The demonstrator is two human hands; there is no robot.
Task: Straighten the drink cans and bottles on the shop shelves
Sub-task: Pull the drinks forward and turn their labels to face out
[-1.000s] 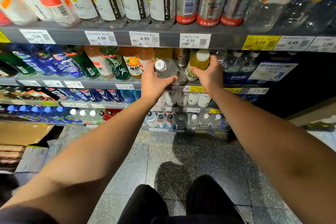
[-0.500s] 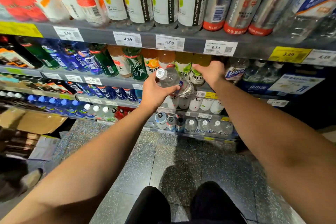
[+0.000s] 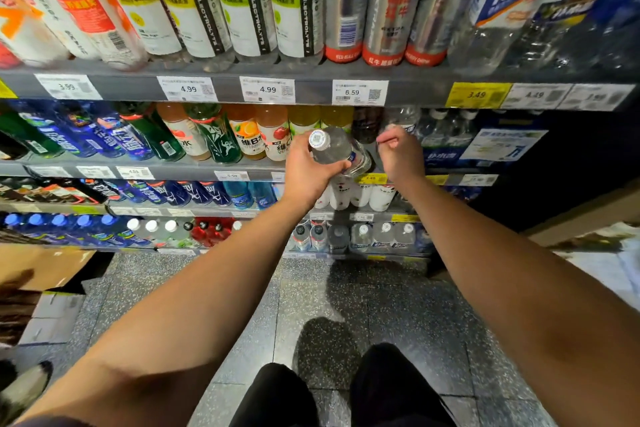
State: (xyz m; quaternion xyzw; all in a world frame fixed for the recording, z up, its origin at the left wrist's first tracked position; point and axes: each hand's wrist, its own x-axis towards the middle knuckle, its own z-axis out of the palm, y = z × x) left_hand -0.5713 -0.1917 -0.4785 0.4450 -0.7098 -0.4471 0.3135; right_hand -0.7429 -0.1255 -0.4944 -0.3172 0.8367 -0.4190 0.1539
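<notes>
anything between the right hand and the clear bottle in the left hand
No object sits between them in the head view: the right hand is apart from the clear bottle, with only the dark shelf gap behind.

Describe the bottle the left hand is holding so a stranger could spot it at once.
Find the grey shelf edge carrying the white 6.59 price tag, then look just below it, in front of the second shelf's juice bottles. There the left hand grips a clear water bottle. Unlike its upright shelved neighbours, it is off the shelf and tilted, its white QR-printed cap pointing toward the camera.
</notes>
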